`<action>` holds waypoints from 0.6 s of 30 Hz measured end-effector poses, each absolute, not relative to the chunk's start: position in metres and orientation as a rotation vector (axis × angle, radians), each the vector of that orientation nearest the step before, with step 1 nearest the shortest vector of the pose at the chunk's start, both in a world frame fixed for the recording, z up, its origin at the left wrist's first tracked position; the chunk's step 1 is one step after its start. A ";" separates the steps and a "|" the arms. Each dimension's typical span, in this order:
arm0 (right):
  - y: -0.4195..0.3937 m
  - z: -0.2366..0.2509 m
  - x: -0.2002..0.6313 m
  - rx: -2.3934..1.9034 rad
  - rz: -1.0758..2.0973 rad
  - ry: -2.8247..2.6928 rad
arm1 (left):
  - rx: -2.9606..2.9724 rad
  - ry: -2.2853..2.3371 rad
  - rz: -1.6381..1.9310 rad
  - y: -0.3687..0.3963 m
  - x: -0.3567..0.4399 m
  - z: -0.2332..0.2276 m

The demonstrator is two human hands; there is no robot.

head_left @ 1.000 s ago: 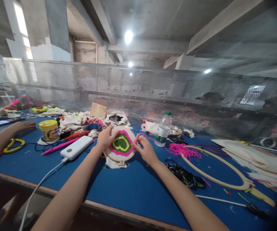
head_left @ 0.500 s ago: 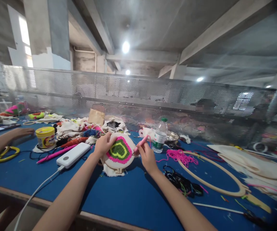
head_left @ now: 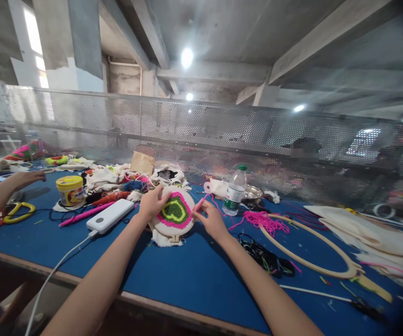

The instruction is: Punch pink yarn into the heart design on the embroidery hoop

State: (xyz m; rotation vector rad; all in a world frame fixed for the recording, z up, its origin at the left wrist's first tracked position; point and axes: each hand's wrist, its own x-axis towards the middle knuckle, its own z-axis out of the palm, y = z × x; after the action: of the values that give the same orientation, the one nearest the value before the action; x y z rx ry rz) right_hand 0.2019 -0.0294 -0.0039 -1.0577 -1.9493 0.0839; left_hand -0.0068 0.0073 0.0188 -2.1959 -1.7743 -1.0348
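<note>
Hoop work at centre of bench: small round wooden embroidery hoop [head_left: 174,215] with white cloth, tufted heart in green, yellow and pink, propped tilted on the blue-topped bench [head_left: 187,275], cloth edge hanging out under it.

Left hand [head_left: 153,202] grips the hoop's upper left rim, fingers curled shut over the edge. Right hand [head_left: 211,219] sits at the hoop's right rim, fingers pinched closed on a slim pink punch needle tool [head_left: 200,203], tip angled up and away; whether the tip touches the cloth I cannot tell.

Just left of the hoop: white rectangular power bank [head_left: 110,215] with white cable [head_left: 52,275] running off the near bench edge. Beyond it a long pink pen-like tool [head_left: 86,213], a yellow round tub [head_left: 70,190], and a heap of white cloth scraps and coloured yarn [head_left: 124,179].

Right of the hoop: clear plastic water bottle with green cap [head_left: 235,191], loose pink yarn [head_left: 266,220], a tangle of dark cord [head_left: 266,259], then a large oval wooden hoop [head_left: 313,254] lying flat.

Far left: another person's hand [head_left: 24,178] over the bench, near a yellow ring-shaped handle [head_left: 18,211]. Perforated metal screen [head_left: 201,126] runs along the far edge.
</note>
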 end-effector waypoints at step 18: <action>-0.038 -0.010 0.200 -1.197 -0.125 -1.801 | -2.215 -1.745 -0.994 0.009 -0.008 0.017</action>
State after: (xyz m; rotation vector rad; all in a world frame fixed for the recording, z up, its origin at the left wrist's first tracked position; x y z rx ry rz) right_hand 0.1998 -0.0384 -0.0097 -1.1968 -1.8005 -0.1251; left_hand -0.0079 0.0089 0.0170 -2.2148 -1.7452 -0.9943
